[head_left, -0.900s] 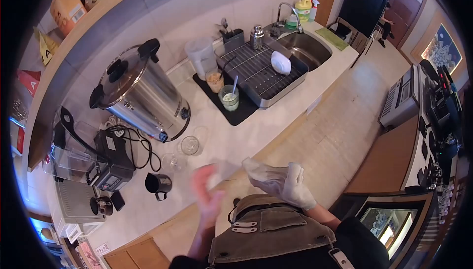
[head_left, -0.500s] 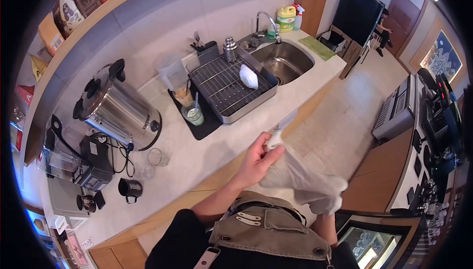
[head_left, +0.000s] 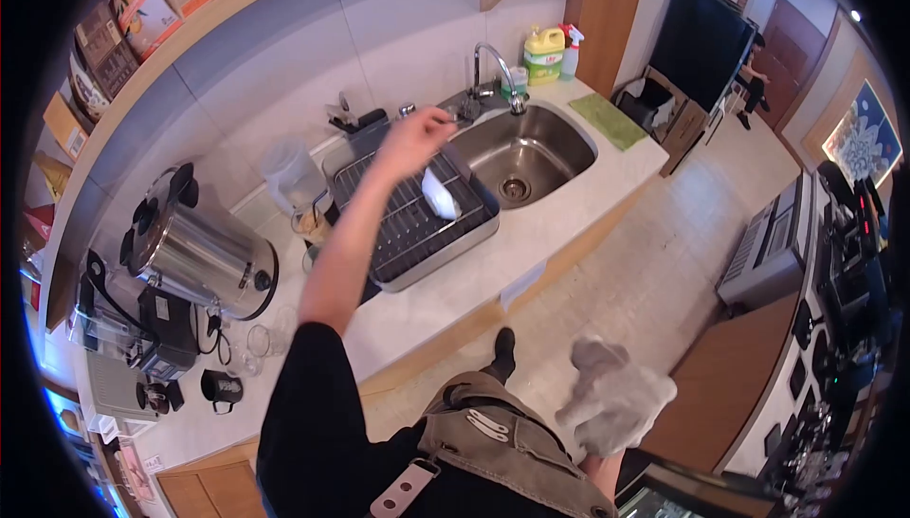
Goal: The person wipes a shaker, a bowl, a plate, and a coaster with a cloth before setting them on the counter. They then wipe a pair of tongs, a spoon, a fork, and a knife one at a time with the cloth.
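My left hand (head_left: 417, 144) is raised over the dish rack (head_left: 417, 257), close to the steel shaker (head_left: 407, 109), whose top shows behind it. Its fingers are loosely bent and apart, with nothing visible in them. On the rack below lies a white dish (head_left: 439, 196). A crumpled greyish-white cloth (head_left: 616, 404) covers my right hand (head_left: 601, 468), low on the right. Only the wrist side shows; the fingers are hidden within the cloth.
Right of the rack is a steel sink (head_left: 559, 153) with a faucet (head_left: 493, 58). Detergent (head_left: 544, 55), a spray bottle (head_left: 571, 55) and a green cloth (head_left: 607, 120) stand beyond. A large steel urn (head_left: 204, 253) and black mug (head_left: 222, 387) are left. Another person (head_left: 754, 82) sits far back.
My left hand has let go of the cloth and reached forward over the rack. The cloth stays with my right hand, lower and bunched. My view has shifted, and a foot shows below.
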`<state>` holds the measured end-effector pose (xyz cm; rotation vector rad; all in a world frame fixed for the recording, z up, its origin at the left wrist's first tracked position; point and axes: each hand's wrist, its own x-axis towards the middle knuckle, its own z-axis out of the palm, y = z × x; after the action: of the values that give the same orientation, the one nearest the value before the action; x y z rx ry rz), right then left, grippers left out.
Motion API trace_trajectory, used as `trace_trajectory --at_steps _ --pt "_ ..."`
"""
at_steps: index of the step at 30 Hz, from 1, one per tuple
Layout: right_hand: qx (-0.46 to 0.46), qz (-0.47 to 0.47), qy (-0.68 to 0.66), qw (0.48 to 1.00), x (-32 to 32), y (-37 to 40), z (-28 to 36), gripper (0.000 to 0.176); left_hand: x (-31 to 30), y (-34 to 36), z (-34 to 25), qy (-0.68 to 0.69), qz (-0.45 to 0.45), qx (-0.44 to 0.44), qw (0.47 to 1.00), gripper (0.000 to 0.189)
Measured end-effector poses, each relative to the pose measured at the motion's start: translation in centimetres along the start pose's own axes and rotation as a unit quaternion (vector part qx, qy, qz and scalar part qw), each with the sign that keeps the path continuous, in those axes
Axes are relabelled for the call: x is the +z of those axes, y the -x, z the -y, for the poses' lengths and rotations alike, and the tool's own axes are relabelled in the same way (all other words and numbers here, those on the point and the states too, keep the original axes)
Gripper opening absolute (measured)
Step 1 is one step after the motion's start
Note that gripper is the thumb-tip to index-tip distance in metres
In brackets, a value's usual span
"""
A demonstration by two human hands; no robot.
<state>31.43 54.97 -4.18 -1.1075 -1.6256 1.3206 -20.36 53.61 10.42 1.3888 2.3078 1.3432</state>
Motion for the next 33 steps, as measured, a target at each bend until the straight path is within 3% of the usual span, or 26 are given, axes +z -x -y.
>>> trace_trajectory --at_steps 6,10,12,19,26,29,33 --pt "0.020 -0.003 0.019 1.000 0.0 -8.3 0.2 0.035 -3.2 -13.5 18.8 -0.197 -0.081 -0.034 0.976 0.045" --pt "0.020 0.014 0.019 1.000 1.0 -13.6 0.5 0.035 -1.7 -15.6 21.7 -0.208 -0.058 -0.094 0.972 0.056" --pt "0.022 0.032 0.018 0.999 1.7 -16.9 0.8 0.035 -1.6 -16.6 21.7 -0.214 0.012 -0.113 0.970 0.054" --pt "-0.011 0.108 0.013 0.994 3.8 -26.5 1.5 0.035 -1.8 -17.7 20.3 -0.293 0.072 -0.141 0.943 0.047" --pt "-0.061 0.182 0.003 0.981 4.2 -34.4 3.3 0.035 -3.6 -19.8 17.0 -0.341 0.107 -0.213 0.909 0.052" --pt "-0.079 0.203 0.005 0.976 3.9 -37.1 4.2 0.035 -6.1 -22.7 12.0 -0.332 0.071 -0.171 0.925 0.050" --pt "-0.103 0.229 0.006 0.968 3.7 -40.2 5.2 0.035 -6.7 -24.4 -1.3 -0.223 -0.073 -0.068 0.970 0.044"
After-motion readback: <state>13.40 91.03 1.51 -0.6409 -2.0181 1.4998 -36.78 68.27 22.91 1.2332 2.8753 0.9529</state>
